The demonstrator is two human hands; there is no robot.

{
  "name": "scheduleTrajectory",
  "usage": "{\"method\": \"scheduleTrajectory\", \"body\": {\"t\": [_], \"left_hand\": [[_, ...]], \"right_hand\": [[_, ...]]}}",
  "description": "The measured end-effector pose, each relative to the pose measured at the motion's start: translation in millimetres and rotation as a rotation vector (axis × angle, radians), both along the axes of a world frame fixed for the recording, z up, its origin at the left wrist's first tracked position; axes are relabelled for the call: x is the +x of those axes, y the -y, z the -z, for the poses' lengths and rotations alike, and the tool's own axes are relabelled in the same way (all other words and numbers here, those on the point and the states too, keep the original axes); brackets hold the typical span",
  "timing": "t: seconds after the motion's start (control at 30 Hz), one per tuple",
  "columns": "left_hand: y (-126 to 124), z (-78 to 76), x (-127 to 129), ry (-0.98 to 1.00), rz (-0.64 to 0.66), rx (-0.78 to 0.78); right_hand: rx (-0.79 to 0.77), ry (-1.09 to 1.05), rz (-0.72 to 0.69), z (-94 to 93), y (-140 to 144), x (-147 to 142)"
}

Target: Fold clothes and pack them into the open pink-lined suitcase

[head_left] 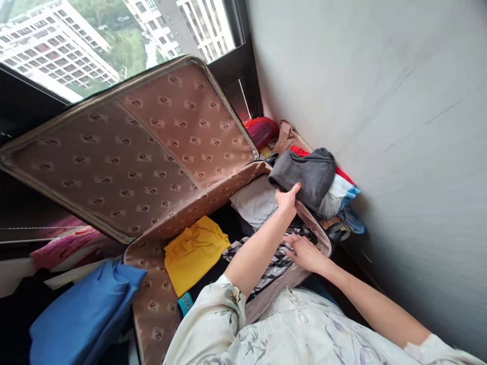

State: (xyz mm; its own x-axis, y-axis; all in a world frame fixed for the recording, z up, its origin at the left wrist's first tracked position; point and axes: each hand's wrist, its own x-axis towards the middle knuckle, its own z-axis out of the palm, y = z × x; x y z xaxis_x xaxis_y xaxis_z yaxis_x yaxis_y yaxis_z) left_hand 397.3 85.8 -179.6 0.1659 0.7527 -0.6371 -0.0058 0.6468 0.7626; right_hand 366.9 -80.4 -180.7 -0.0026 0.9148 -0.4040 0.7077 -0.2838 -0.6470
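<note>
My left hand (286,199) grips the near edge of a folded dark grey garment (304,175), its thumb showing and its other fingers partly hidden. The garment sits over the right end of an open suitcase (149,276), against a pile of clothes. Inside the suitcase, my right hand (304,252) lies with fingers apart at a black-and-white checked cloth (272,271). Close to my left hand is a light grey garment (254,200). A folded yellow garment (196,251) lies further left, above a teal item with lettering (185,304).
The suitcase lid (133,157) leans up by the window. Blue clothing (87,314) is heaped at the left, outside the case. Beyond the right end, a white and light blue cloth (337,195) and a red bundle (262,132) are piled near the grey wall (380,126).
</note>
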Motion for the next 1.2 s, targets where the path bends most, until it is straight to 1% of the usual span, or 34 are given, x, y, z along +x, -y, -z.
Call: {"method": "scheduleTrajectory", "body": {"t": [0.07, 0.1, 0.13, 0.17, 0.23, 0.3, 0.37, 0.43, 0.5, 0.53, 0.57, 0.6, 0.63, 0.67, 0.7, 0.73, 0.83, 0.87, 0.9, 0.93, 1.0, 1.07, 1.13, 1.2], "left_hand": [[-0.1, -10.9, 13.0, -0.135, -0.068, 0.066], [1.2, -17.4, 18.7, -0.161, -0.083, 0.116], [3.5, -24.7, 23.6, -0.141, -0.086, 0.174], [6.5, -32.9, 27.5, -0.085, -0.085, 0.23], [12.1, -52.3, 28.9, 0.09, -0.072, 0.316], [13.4, -75.5, 16.7, 0.254, -0.041, 0.346], [9.2, -100.3, -13.3, 0.348, -0.004, 0.318], [3.8, -122.5, -58.8, 0.378, 0.033, 0.252], [3.0, -136.5, -112.0, 0.378, 0.053, 0.157], [5.7, -139.1, -138.2, 0.371, 0.053, 0.111], [10.4, -138.3, -162.7, 0.358, 0.049, 0.07], [17.0, -134.0, -184.8, 0.34, 0.04, 0.04], [25.0, -126.4, -204.2, 0.313, 0.031, 0.02], [33.9, -115.9, -221.1, 0.282, 0.022, 0.008], [43.0, -103.1, -235.7, 0.246, 0.016, -0.002], [51.9, -88.9, -248.7, 0.205, 0.012, -0.013], [74.4, -47.1, -281.9, 0.079, 0.011, -0.067], [80.2, -36.1, -291.4, 0.056, 0.009, -0.083], [85.2, -27.2, -299.5, 0.05, 0.009, -0.095], [89.5, -20.6, -305.6, 0.063, 0.011, -0.1], [95.9, -12.8, -308.3, 0.123, 0.036, -0.105], [98.7, -9.0, -294.8, 0.189, 0.074, -0.106], [97.9, -6.0, -266.3, 0.251, 0.102, -0.114], [95.1, -2.4, -230.7, 0.291, 0.112, -0.125]], "right_hand": [[0.001, -0.035, 0.049, -5.0, 29.1, 11.6], [0.011, -0.046, 0.081, -6.6, 39.4, 17.8], [0.031, -0.055, 0.114, -8.0, 47.5, 24.0], [0.061, -0.065, 0.151, -9.6, 53.6, 30.1], [0.152, -0.087, 0.249, -13.9, 62.1, 41.7], [0.265, -0.113, 0.374, -19.6, 67.5, 53.5], [0.359, -0.161, 0.536, -26.0, 70.9, 66.6], [0.41, -0.287, 0.735, -33.4, 72.3, 80.7], [0.416, -0.542, 0.924, -42.6, 71.1, 92.8], [0.4, -0.712, 0.977, -47.7, 69.3, 96.7], [0.368, -0.89, 0.99, -53.0, 66.4, 98.5], [0.319, -1.057, 0.965, -57.9, 62.3, 97.6], [0.26, -1.187, 0.914, -61.9, 56.8, 93.9], [0.192, -1.266, 0.846, -64.7, 49.9, 87.3], [0.114, -1.281, 0.78, -65.9, 41.7, 78.2], [0.022, -1.235, 0.724, -65.4, 32.6, 67.2], [-0.287, -0.965, 0.603, -57.7, 6.3, 32.5], [-0.357, -0.909, 0.575, -55.4, -0.2, 23.6], [-0.391, -0.887, 0.555, -54.6, -5.1, 17.2], [-0.388, -0.888, 0.539, -56.1, -8.3, 13.6], [-0.308, -0.885, 0.525, -67.5, -11.5, 13.3], [-0.196, -0.828, 0.502, -89.7, -13.4, 16.9], [-0.083, -0.722, 0.455, -117.2, -16.5, 16.1], [0.047, -0.572, 0.382, -140.6, -20.9, 4.0]]}}
